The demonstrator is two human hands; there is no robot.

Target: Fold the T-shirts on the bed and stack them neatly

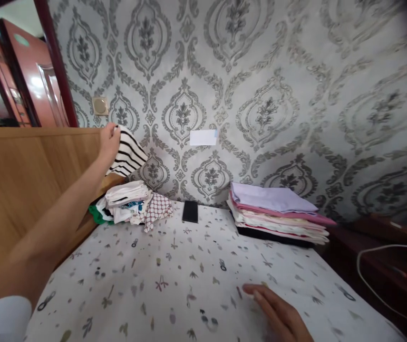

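Observation:
At the left, my left hand (110,142) is raised with its fingers closed on a black-and-white striped garment (129,153). The cloth hangs from the fingertips above a jumbled pile of clothes (127,202), which has white, dotted and green pieces in it. My right hand (278,311) is low at the right, over the patterned bed sheet (175,285). Its fingers are stretched forward and hold nothing. Whether they touch the sheet I cannot tell.
A neat stack of folded clothes (275,213), lilac on top, lies at the right by the wall. Between the two piles is a black flat object (190,211). A wooden board (39,190) borders the left side. A white cable (360,266) hangs at the right.

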